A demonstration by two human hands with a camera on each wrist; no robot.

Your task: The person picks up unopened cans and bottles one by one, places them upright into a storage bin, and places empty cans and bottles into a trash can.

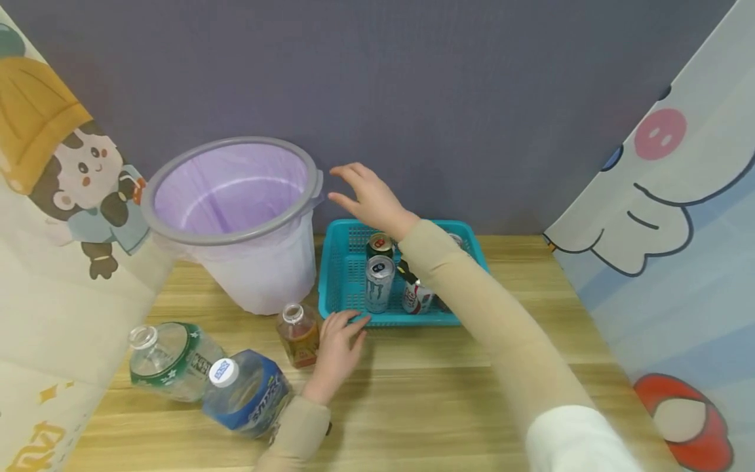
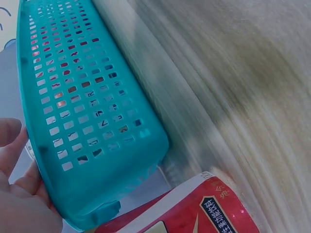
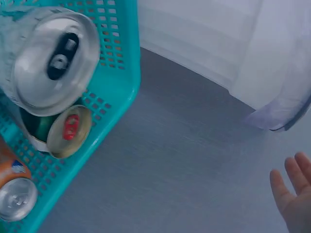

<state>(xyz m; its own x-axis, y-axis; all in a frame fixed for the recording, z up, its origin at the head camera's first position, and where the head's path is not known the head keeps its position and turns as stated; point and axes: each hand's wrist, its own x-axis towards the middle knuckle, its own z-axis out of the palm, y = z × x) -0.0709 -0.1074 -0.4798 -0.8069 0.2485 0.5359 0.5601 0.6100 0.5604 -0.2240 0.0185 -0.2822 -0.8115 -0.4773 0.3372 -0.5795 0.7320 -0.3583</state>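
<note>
My left hand rests at the front left rim of a turquoise plastic basket, its fingers reaching over the edge in the left wrist view. Beside that hand stands a small capless bottle with an orange-brown label. My right hand is in the air above the back of the basket, its fingers spread and holding nothing, just right of the bin's rim. In the basket stand a silver-white drink can, a dark green can and a white-and-red can. An orange can shows in the right wrist view; my forearm covers other contents.
A white bin with a grey rim and a purplish liner stands behind left. Two large plastic bottles, one green-labelled and one blue-labelled, are at front left on the wooden table. A grey wall rises behind.
</note>
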